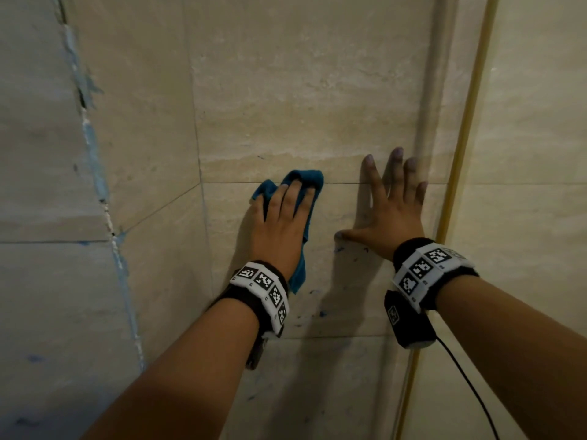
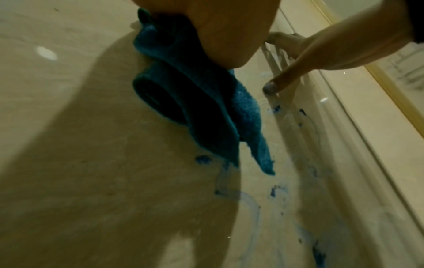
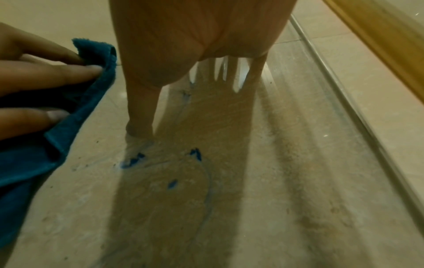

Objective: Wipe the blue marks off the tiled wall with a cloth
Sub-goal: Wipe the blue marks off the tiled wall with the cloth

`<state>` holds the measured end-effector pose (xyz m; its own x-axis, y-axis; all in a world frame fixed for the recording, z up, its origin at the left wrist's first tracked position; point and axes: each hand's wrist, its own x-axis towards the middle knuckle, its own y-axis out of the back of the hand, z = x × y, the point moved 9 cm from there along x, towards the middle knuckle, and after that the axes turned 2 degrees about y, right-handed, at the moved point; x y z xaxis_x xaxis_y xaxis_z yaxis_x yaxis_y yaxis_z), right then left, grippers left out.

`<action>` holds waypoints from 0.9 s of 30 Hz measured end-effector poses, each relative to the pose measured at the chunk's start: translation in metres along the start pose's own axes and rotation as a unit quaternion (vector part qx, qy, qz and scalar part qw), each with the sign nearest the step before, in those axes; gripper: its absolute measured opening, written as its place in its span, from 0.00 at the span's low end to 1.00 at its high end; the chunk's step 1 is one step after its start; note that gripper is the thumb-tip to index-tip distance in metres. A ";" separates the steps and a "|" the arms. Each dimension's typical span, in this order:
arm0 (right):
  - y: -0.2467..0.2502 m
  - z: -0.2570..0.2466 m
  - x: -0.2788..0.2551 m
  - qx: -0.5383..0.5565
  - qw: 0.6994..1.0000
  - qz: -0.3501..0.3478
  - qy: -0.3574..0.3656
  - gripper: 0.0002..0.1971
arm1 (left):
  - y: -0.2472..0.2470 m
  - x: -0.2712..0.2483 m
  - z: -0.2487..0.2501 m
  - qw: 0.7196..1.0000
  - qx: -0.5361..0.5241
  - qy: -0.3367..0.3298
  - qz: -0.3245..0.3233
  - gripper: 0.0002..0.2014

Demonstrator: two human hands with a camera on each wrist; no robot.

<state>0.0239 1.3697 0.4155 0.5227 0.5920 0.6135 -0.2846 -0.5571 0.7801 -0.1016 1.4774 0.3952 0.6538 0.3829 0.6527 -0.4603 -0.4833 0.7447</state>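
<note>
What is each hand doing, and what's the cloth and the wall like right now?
left hand: presses the cloth against the wall, fingers fairly straight on top.
right hand: flat on the wall, fingers spread, holding nothing.
cloth: teal, bunched under the hand, one end hanging down.
blue marks: still there, smeared, below both hands.
tiled wall: beige, not yet clean.

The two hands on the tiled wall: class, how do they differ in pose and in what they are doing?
The left hand presses a blue cloth to the tiled wall; the right hand holds nothing. Left fingers lie close together; right fingers are spread wide. Both wear wrist bands and rest on the wall.
</note>
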 end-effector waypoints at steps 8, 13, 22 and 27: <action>-0.001 0.000 -0.001 -0.005 1.000 0.004 0.001 0.69 | -0.016 -0.014 0.007 0.999 0.030 -0.040 0.011 0.39; -0.001 0.000 -0.002 -0.008 1.000 0.005 0.001 0.68 | -0.030 -0.016 0.004 0.995 0.056 -0.075 -0.040 0.36; -0.002 0.001 -0.001 -0.010 1.000 0.017 -0.002 0.69 | -0.005 0.004 0.028 0.999 -0.014 -0.051 -0.006 0.36; -0.002 0.002 -0.001 -0.010 1.000 0.022 0.003 0.68 | -0.018 0.000 0.044 0.993 0.016 -0.110 -0.031 0.34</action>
<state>0.0254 1.3697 0.4129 0.5047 0.5703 0.6481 -0.3232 -0.5713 0.7544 -0.0669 1.4509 0.3753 0.7969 0.2330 0.5574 -0.3990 -0.4899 0.7751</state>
